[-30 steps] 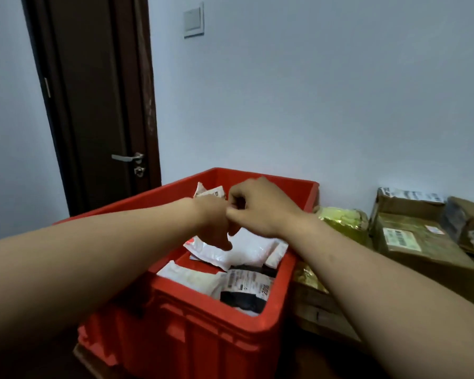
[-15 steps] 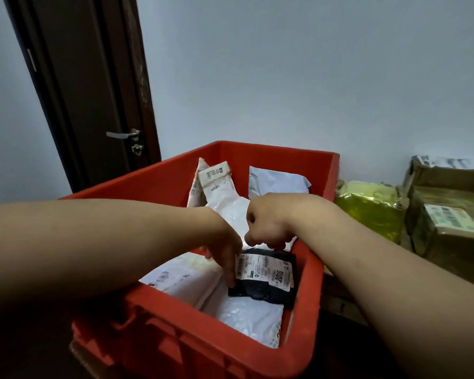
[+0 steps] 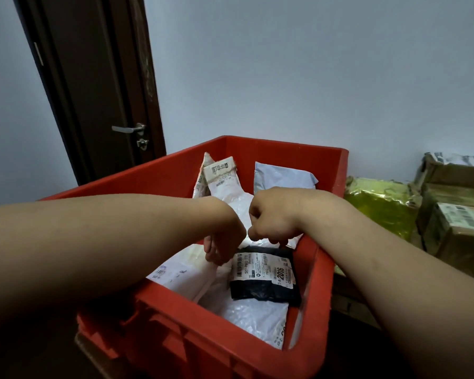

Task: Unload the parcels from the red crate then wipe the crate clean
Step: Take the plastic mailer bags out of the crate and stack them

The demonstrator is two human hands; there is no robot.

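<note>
A pale wall [image 3: 285, 77] and a dark door [image 3: 93, 91] stand behind the red crate [image 3: 320, 269]. Cardboard boxes [image 3: 457, 236] and a yellow-green packet [image 3: 381, 206] sit just beside the crate's right wall. White parcels [image 3: 192, 272] fill the crate, and a black parcel [image 3: 260, 291] lies on them against the right wall. The right hand [image 3: 274, 217] curls onto the black parcel's top edge. The left hand [image 3: 222, 236] points its fingers down at that parcel's left corner; whether it grips anything is unclear.

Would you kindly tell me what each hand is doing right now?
Left hand: cannot tell; reaching down among white parcels.
Right hand: closed, pinching the black parcel at its top edge.
</note>
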